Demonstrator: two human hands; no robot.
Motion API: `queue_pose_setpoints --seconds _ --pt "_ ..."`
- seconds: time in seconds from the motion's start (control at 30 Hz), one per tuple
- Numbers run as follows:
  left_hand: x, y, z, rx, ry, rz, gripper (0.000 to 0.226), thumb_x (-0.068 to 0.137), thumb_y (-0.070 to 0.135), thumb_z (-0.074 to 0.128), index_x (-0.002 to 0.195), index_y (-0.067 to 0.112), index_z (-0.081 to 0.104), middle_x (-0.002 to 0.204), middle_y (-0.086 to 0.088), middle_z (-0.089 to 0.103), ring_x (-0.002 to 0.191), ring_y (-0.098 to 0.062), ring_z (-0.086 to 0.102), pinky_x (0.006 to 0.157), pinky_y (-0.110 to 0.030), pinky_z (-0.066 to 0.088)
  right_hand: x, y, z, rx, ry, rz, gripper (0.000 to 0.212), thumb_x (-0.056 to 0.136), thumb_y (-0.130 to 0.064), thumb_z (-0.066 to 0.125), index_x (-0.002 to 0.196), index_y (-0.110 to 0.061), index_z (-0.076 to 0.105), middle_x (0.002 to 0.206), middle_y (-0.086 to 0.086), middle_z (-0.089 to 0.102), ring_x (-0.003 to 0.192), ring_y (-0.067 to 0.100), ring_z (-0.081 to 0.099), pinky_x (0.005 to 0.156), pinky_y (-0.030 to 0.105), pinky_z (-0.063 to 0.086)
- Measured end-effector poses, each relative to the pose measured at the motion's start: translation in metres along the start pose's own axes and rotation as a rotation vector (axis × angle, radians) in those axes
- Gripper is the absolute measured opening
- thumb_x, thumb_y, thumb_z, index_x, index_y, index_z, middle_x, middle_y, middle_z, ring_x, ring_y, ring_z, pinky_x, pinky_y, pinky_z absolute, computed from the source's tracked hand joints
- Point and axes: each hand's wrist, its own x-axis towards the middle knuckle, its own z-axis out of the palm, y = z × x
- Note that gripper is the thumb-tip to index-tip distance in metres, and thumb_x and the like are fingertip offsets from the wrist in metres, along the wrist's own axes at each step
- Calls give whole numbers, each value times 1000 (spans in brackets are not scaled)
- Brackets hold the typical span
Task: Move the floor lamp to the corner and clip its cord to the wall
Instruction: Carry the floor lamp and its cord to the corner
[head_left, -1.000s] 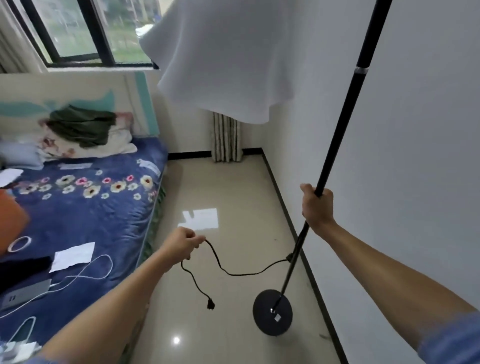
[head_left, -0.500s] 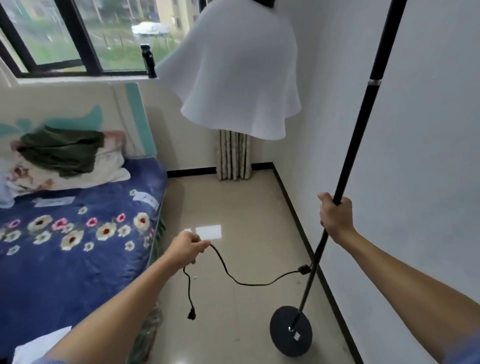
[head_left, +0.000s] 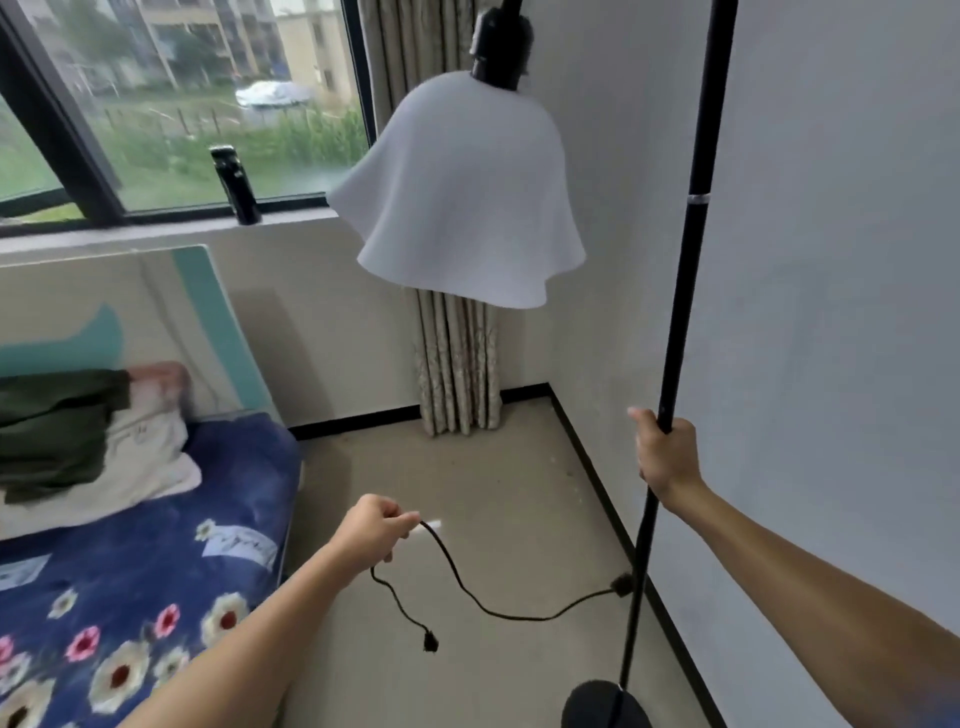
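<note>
The floor lamp has a thin black pole (head_left: 684, 291), a white bell-shaped shade (head_left: 462, 192) hanging from its top, and a round black base (head_left: 602, 706) at the bottom edge of the view. My right hand (head_left: 665, 452) is wrapped around the pole at mid height, close to the white wall on the right. The black cord (head_left: 498, 610) leaves the pole low down, sags over the floor and rises to my left hand (head_left: 376, 527), which pinches it. Below that hand the plug end (head_left: 429, 640) dangles.
A bed with a blue flowered cover (head_left: 156, 571) and pillows fills the left. A patterned curtain (head_left: 457, 364) hangs in the far corner under the window. A black bottle (head_left: 236, 184) stands on the sill. Beige floor (head_left: 493, 493) runs between bed and right wall.
The lamp, cord and both hands have come nearer to the far corner and curtain. The view has tilted up, so the shade and window show more and the base sits lower in frame.
</note>
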Motion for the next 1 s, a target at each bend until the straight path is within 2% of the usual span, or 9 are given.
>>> queue_pose_setpoints --seconds 0.27,0.43,0.5,0.63,0.8,1.0 --pt "164 52 -52 -33 27 3 37 85 33 64 54 14 54 51 -2 52 40 -15 51 48 -22 39 167 -24 90 5 -66 -29 44 86 -30 56 54 -9 35 52 8 26 48 22 26 49 35 23" --pt "276 60 -76 -24 14 8 37 84 34 64 54 15 54 49 0 51 38 -13 51 44 -20 37 262 -22 150 18 -67 -39 54 83 -33 55 51 1 27 54 10 24 49 24 23 51 37 24" --pt "322 61 -85 -40 11 5 37 83 34 65 53 16 54 47 1 51 38 -13 51 44 -20 37 301 -18 177 10 -75 -45 54 83 -34 54 50 -3 26 52 10 24 47 22 23 50 37 23" --pt "413 66 -112 -76 -14 -20 36 83 32 66 53 15 54 46 1 50 37 -14 51 47 -22 37 376 -18 235 12 -77 -11 51 81 -32 54 43 -26 21 41 -3 21 41 17 18 49 34 18" --pt "503 89 -138 -75 -49 -22 36 81 30 67 52 15 54 41 0 49 35 -15 48 46 -22 36 458 -22 290 -45 -44 25 49 80 -31 53 44 -26 21 49 2 22 47 18 21 52 40 21" --pt "587 116 -152 -105 -39 -75 35 82 30 66 52 15 55 40 1 49 37 -17 49 47 -24 38 564 -9 338 -63 -104 30 44 83 -29 54 49 -13 30 50 8 28 47 23 27 51 37 25"
